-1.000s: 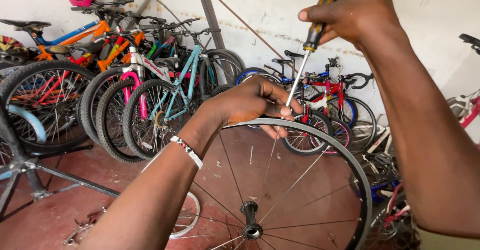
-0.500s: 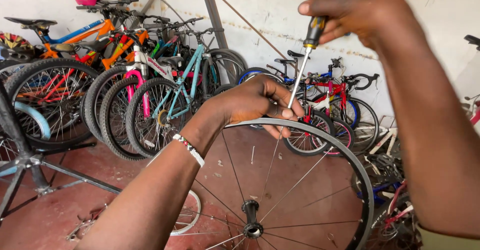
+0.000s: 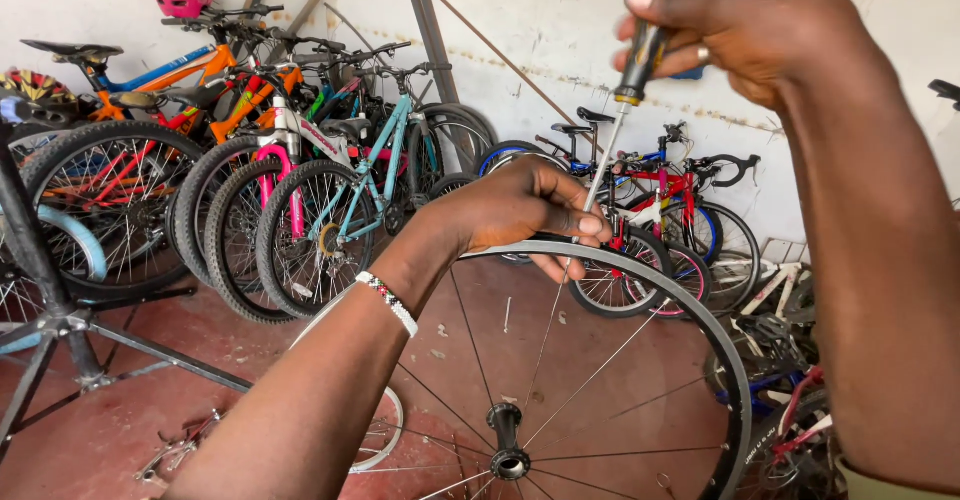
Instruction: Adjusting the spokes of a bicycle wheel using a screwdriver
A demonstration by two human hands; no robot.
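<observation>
2 hands work at a bare bicycle wheel rim (image 3: pixel 690 305) standing upright in front of the person. The left hand (image 3: pixel 520 210) is clenched over the top of the rim, fingers curled onto its edge. The right hand (image 3: pixel 745 25) grasps a screwdriver (image 3: pixel 630 80) by its black handle, the shaft slanting down so the tip meets the rim just beside the left fingertips. Spokes run to the hub (image 3: pixel 507 440) below. Parked bicycles (image 3: pixel 330 200) line the wall behind.

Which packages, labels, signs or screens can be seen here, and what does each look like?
No packages, signs or screens show.
Frame decals: dark lettering bands on the white-and-pink bicycle in the leaning row, too small to make out.
The wheel rim under the left hand and the screwdriver in the right hand show no label.
</observation>
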